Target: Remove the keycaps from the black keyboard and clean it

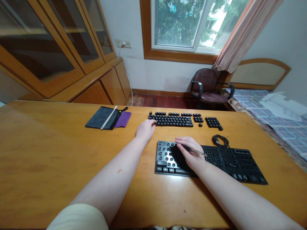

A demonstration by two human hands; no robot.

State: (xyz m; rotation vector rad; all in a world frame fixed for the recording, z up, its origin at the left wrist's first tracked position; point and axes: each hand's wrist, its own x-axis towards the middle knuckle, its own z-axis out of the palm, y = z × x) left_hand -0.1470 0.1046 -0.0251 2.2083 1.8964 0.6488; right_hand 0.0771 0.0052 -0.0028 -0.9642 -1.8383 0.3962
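Observation:
My left hand (pixel 145 129) reaches to the left end of the rows of loose black keycaps (pixel 171 120), its fingertips pinched at a keycap (pixel 155 123) in the lower row. Above the black keyboard (pixel 225 163), my right hand (pixel 192 153) is closed round a slim dark tool (pixel 192 149) held like a pen. Fine wires seem to stick out past the fingertips; the tool's exact kind is unclear. Most switches on the keyboard are bare, while several keycaps remain along its bottom edge, including the space bar. My right hand and its shadow cover part of the middle.
A coiled black cable (pixel 220 140) lies behind the keyboard. Separate keycap groups, including a number-pad block (pixel 214 123), sit near the desk's far edge. Left of them are a grey cloth pouch (pixel 99 118), a pale stick (pixel 109 117) and a purple cloth (pixel 123 119).

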